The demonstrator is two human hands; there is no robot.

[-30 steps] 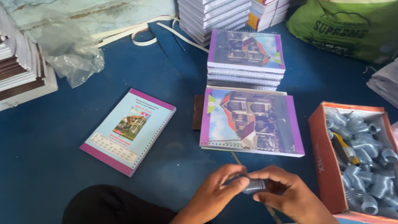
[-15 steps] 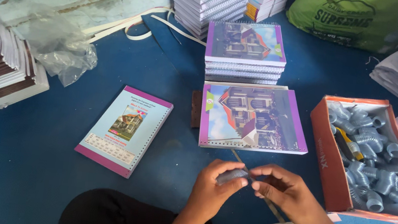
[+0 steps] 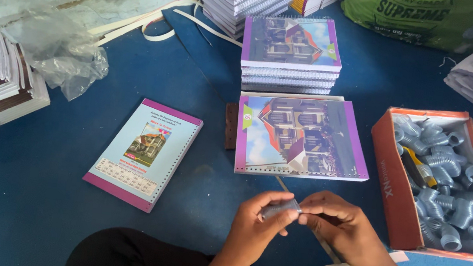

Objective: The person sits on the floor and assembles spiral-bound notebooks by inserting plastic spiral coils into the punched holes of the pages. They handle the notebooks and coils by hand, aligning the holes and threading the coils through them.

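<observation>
Hands meet low over the blue floor: left hand (image 3: 258,223) and right hand (image 3: 341,224) both pinch a silvery wire coil (image 3: 281,208), seemingly readying it; next, I'd judge, threading into the punched notebook (image 3: 299,136) just beyond

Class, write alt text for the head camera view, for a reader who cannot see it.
Both hands, left hand and right hand, hold a small metal spiral coil between them above a blue floor. Ahead lies an unbound notebook, with a stack of bound notebooks behind it. To the right sits an orange box of metal coils.
</observation>
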